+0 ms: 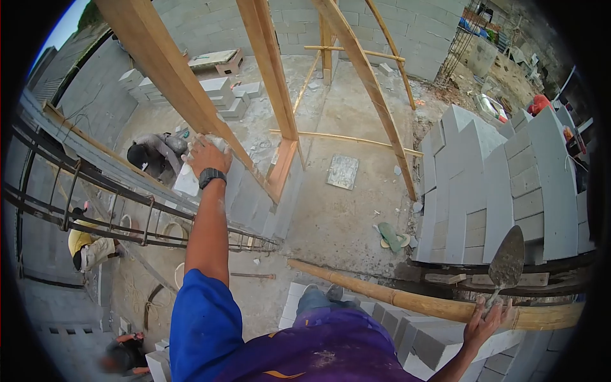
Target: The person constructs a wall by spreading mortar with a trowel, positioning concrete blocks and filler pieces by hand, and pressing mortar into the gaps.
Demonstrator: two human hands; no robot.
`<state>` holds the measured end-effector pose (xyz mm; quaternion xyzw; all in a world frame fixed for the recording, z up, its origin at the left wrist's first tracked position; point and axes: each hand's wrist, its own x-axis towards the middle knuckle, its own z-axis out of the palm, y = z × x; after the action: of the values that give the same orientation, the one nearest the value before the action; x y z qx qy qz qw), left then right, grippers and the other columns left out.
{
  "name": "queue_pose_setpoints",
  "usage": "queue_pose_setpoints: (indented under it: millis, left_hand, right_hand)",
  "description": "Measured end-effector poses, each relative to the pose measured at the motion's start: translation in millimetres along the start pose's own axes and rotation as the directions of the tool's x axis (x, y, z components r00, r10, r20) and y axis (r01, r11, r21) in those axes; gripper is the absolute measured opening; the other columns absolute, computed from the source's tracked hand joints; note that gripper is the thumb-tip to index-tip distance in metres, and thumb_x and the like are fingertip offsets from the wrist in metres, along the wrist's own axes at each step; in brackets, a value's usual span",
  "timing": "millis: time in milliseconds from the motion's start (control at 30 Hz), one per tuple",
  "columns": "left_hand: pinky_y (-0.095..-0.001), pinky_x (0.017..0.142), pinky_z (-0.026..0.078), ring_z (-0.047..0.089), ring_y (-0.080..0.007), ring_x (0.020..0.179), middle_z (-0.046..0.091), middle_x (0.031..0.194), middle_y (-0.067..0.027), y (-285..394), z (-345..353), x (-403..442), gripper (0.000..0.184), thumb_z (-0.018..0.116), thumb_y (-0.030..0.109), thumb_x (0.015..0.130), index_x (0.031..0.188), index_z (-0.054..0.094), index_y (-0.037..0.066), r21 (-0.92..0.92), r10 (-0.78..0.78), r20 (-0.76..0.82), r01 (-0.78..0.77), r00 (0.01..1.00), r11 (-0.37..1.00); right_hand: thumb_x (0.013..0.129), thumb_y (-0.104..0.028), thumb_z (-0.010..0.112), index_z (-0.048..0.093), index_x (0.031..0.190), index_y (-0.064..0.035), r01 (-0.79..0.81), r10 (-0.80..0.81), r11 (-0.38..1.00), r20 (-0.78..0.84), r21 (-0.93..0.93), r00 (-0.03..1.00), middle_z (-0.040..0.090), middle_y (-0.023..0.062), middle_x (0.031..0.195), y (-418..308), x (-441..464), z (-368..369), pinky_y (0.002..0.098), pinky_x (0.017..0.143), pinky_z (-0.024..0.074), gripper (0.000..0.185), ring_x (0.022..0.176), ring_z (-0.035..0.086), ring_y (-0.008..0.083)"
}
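Observation:
My left hand (209,158), with a dark wristwatch (212,177), reaches forward and lies with fingers spread on top of the grey block wall (238,197), beside a wooden post (172,76). A pale block (186,181) shows just below its palm. My right hand (487,325) is closed round the handle of a trowel (507,258), whose mortar-smeared blade points up and away. That hand overlaps a thick bamboo pole (394,296); whether it presses on the pole I cannot tell.
Stacked grey blocks (464,178) stand at right. A rebar frame (76,184) runs along the left. Wooden props (375,95) lean across the room. Below left, a person in grey (156,155), one in yellow (89,239) and a third (124,353) are at work. A square board (342,172) lies on the floor.

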<state>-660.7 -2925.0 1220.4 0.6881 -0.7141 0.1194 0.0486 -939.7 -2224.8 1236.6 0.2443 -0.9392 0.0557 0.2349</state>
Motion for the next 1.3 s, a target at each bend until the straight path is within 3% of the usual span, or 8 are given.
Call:
queue_pose_setpoints:
  millis: [567,767,867,900,1000,1100,1200,1300]
  left_hand:
    - [-0.0608,0.120,0.022,0.034,-0.0330,0.148,0.037,0.159,-0.0179,2.6,-3.0,-3.2,0.098,0.064,0.060,0.087,0.156,0.029,0.000,0.038,0.003,0.006,-0.003,1.000,0.999]
    - [-0.0610,0.120,0.020,0.032,-0.0328,0.149,0.035,0.160,-0.0169,-0.8,4.4,-1.3,0.097,0.065,0.058,0.086,0.156,0.029,0.001,0.029,-0.001,-0.023,0.001,1.000,1.000]
    - [-0.0604,0.121,0.019,0.034,-0.0329,0.148,0.035,0.160,-0.0161,-1.3,0.2,-2.8,0.098,0.066,0.057,0.086,0.156,0.029,0.001,0.030,-0.009,-0.039,0.010,0.999,1.000]
    - [-0.0604,0.121,0.019,0.034,-0.0330,0.148,0.035,0.160,-0.0161,-1.8,-1.2,-3.7,0.098,0.066,0.057,0.085,0.156,0.029,0.001,0.023,-0.006,-0.040,0.007,0.999,1.000]
    - [-0.0601,0.121,0.018,0.032,-0.0331,0.149,0.034,0.161,-0.0163,-4.3,0.9,-2.9,0.099,0.068,0.056,0.084,0.156,0.029,0.001,-0.051,-0.013,-0.073,0.009,0.997,0.999]
    - [-0.0579,0.122,0.018,0.029,-0.0330,0.149,0.034,0.160,-0.0164,-5.5,5.8,-0.4,0.098,0.068,0.055,0.084,0.156,0.029,0.001,-0.151,-0.044,-0.124,0.025,0.991,0.988]
    - [-0.0552,0.122,0.019,0.027,-0.0339,0.149,0.036,0.158,-0.0167,-10.4,11.6,1.2,0.094,0.071,0.050,0.083,0.154,0.033,0.001,-0.303,0.006,-0.228,-0.077,0.974,0.950]
    - [-0.0556,0.122,0.019,0.026,-0.0371,0.149,0.036,0.157,-0.0184,-18.1,6.5,-10.4,0.090,0.070,0.047,0.083,0.152,0.036,0.001,-0.543,0.013,-0.352,-0.216,0.936,0.812]
  right_hand:
    - [0.098,-0.020,0.066,0.058,0.112,0.0177,0.010,-0.010,1.000,-0.018,0.016,1.000,0.059,0.0376,0.121,-3.6,1.6,-2.5,0.0563,0.102,0.0404,0.041,0.129,0.048,0.0490]
    - [0.100,-0.026,0.063,0.058,0.118,0.0155,-0.089,0.086,0.992,0.035,0.087,0.996,0.059,0.0358,0.124,-2.3,2.3,-2.0,0.0532,0.105,0.0403,0.046,0.125,0.050,0.0492]
    - [0.100,-0.028,0.064,0.057,0.122,0.0163,-0.056,0.060,0.998,0.134,-0.028,0.989,0.056,0.0364,0.128,7.5,4.7,0.9,0.0530,0.104,0.0404,0.050,0.123,0.050,0.0508]
    - [0.088,-0.047,0.072,0.055,0.134,-0.0035,0.037,-0.001,0.988,0.236,-0.150,0.972,0.063,0.0284,0.122,12.0,12.0,-3.0,0.0547,0.098,0.0453,0.065,0.114,0.061,0.0392]
    - [0.089,-0.042,0.072,0.055,0.129,0.0008,0.040,-0.028,0.996,0.153,-0.081,0.988,0.068,0.0248,0.099,4.6,14.7,-4.3,0.0569,0.091,0.0456,0.061,0.101,0.062,0.0417]
    - [0.100,-0.032,0.063,0.052,0.131,0.0163,-0.130,0.133,0.991,0.101,-0.033,0.986,0.052,0.0360,0.135,7.3,6.4,11.3,0.0509,0.105,0.0400,0.058,0.124,0.051,0.0496]
    - [0.098,-0.029,0.065,0.048,0.133,0.0162,-0.419,0.397,0.851,0.134,0.318,0.908,0.050,0.0334,0.139,-62.5,22.5,1.4,0.0479,0.108,0.0374,0.059,0.130,0.048,0.0447]
    - [0.096,-0.025,0.063,0.043,0.140,0.0113,-0.370,0.244,0.751,0.290,0.546,0.925,0.052,0.0314,0.134,-132.0,24.6,-7.1,0.0449,0.107,0.0375,0.060,0.123,0.052,0.0417]
